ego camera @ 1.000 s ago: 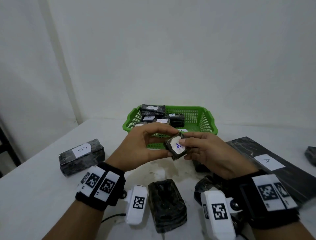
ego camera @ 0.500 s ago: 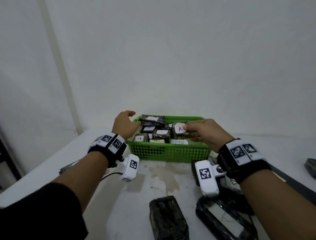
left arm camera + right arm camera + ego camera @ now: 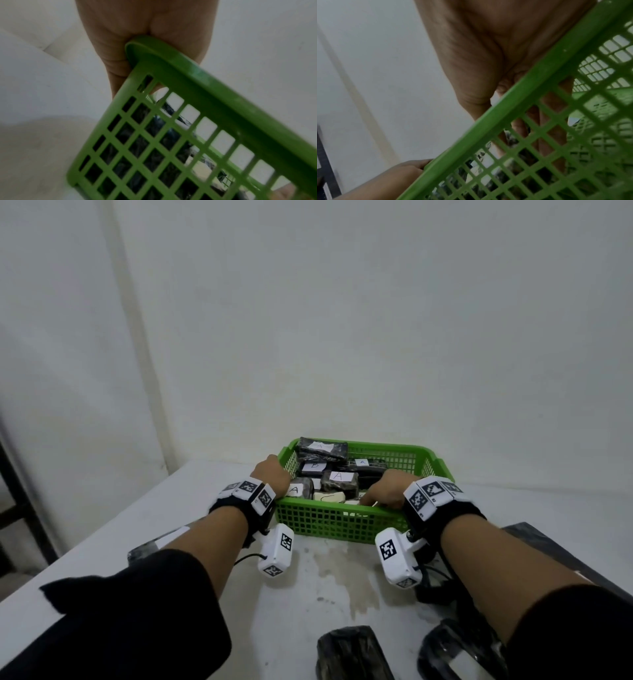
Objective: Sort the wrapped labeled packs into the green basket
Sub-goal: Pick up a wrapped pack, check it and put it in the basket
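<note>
Apparently labels (image 3: pixel 338 476) read A, B, C

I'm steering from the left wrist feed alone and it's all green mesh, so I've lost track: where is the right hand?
Observer: The right hand reaches over the near rim of the basket, fingers down among the packs.
Operator: Is it holding one?
Observer: Cannot tell. In the right wrist view its fingers hang straight behind the mesh, with the tips hidden.
Operator: Any packs outside the basket?
Observer: Yes, a dark pack lies on the table, close to the person.
</note>
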Action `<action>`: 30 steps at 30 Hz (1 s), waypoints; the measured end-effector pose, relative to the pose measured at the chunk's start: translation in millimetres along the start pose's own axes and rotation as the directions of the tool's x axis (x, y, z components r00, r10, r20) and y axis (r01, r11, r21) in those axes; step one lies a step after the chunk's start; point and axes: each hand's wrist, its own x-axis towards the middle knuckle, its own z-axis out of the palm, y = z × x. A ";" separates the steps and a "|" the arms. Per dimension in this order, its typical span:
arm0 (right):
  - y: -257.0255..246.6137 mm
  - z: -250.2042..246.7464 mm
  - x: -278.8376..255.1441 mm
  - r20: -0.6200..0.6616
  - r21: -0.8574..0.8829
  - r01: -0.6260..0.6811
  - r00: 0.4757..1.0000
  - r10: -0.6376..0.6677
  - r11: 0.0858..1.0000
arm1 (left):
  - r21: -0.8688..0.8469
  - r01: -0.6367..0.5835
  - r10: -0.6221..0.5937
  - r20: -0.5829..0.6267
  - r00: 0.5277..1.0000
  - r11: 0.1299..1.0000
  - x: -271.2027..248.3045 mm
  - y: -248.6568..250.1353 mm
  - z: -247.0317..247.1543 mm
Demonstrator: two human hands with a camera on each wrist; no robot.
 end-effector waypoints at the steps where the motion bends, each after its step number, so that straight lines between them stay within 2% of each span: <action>1: -2.7 1.8 2.0 0.007 -0.024 -0.002 1.000 0.002 1.000 | -0.012 0.000 0.000 -0.003 1.000 1.000 -0.8 0.2 0.1; 6: -4.3 6.8 12.2 0.034 -0.172 0.014 0.999 -0.008 0.985 | -0.025 0.011 -0.011 -0.012 1.000 1.000 -3.9 0.9 2.1; 9: 2.3 3.1 19.4 0.100 -0.113 -0.010 0.995 0.022 0.994 | -0.026 0.004 -0.004 -0.019 1.000 1.000 -2.4 0.1 3.7; 14: 5.4 1.3 20.4 0.129 -0.058 -0.025 0.991 0.032 0.998 | -0.026 -0.002 0.001 -0.021 1.000 1.000 -2.2 0.3 5.0; 22: 1.2 3.9 21.9 0.316 -0.030 0.139 0.941 -0.122 0.990 | -0.011 0.002 -0.002 -0.024 1.000 1.000 -4.5 1.1 4.7; 26: -2.3 8.5 20.7 0.344 -0.167 0.231 0.925 -0.163 0.958 | -0.001 -0.002 0.002 -0.030 1.000 1.000 -4.0 0.8 5.9; 30: -3.4 9.5 20.8 0.339 -0.179 0.250 0.924 -0.179 0.952 | 0.001 -0.002 0.002 -0.036 0.999 1.000 -4.1 1.1 6.2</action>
